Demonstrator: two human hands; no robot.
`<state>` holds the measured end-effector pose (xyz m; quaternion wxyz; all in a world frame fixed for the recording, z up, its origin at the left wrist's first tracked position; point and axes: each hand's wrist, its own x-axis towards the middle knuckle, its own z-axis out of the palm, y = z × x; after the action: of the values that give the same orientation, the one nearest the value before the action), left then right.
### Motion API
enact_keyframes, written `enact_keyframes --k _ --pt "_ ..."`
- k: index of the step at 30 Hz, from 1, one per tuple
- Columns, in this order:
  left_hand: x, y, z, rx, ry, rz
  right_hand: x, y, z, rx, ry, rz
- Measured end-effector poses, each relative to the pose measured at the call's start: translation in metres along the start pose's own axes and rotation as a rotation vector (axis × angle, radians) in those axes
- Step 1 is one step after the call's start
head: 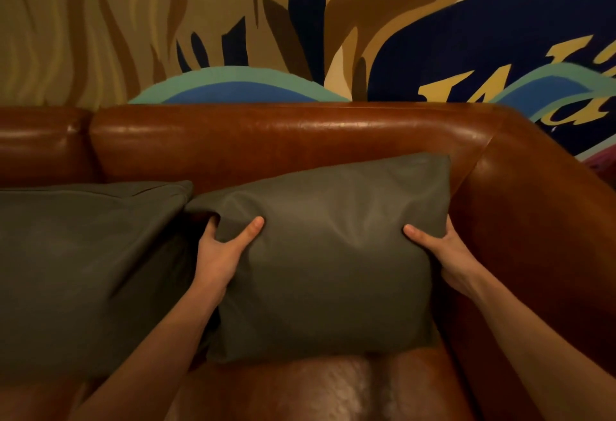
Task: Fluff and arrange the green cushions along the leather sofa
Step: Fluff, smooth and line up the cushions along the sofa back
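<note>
Dark green rectangular fabric cushion point(330, 254) leans on brown leather sofa point(283, 134) backrest, corner seat. Left hand point(221, 254) grips its 9 o'clock edge; right hand point(446, 254) grips 3 o'clock edge. Second green cushion point(83, 270) touching at 9 o'clock.
</note>
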<state>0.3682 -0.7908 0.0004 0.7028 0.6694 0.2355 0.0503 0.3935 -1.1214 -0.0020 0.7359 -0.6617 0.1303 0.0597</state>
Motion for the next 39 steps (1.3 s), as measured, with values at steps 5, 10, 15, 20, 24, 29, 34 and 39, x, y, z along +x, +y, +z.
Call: enact_keyframes --k 5,10,15,20,24,29,34,39 --pt "0.015 -0.018 0.008 0.088 -0.045 -0.012 0.001 0.030 -0.004 -0.010 0.035 0.047" --pt "0.041 -0.008 0.005 0.065 -0.073 -0.112 0.009 0.024 -0.006 -0.043 0.004 0.068" --pt "0.051 -0.002 0.010 -0.002 -0.050 -0.046 0.012 0.019 0.001 -0.113 0.010 0.041" --pt "0.040 -0.008 0.026 0.233 0.239 0.148 0.011 0.027 0.006 -0.693 0.230 -0.254" --pt "0.001 -0.009 0.044 0.620 0.422 0.490 0.001 0.026 0.025 -1.129 0.296 -0.622" --pt "-0.032 -0.031 0.070 1.138 0.093 0.931 -0.013 0.027 0.086 -1.312 0.127 -0.925" --pt "-0.021 -0.048 0.065 1.377 -0.087 0.944 -0.013 0.047 0.105 -1.531 -0.005 -0.903" --pt "0.004 -0.047 0.056 1.441 -0.074 0.876 0.013 0.043 0.096 -1.597 -0.074 -0.865"
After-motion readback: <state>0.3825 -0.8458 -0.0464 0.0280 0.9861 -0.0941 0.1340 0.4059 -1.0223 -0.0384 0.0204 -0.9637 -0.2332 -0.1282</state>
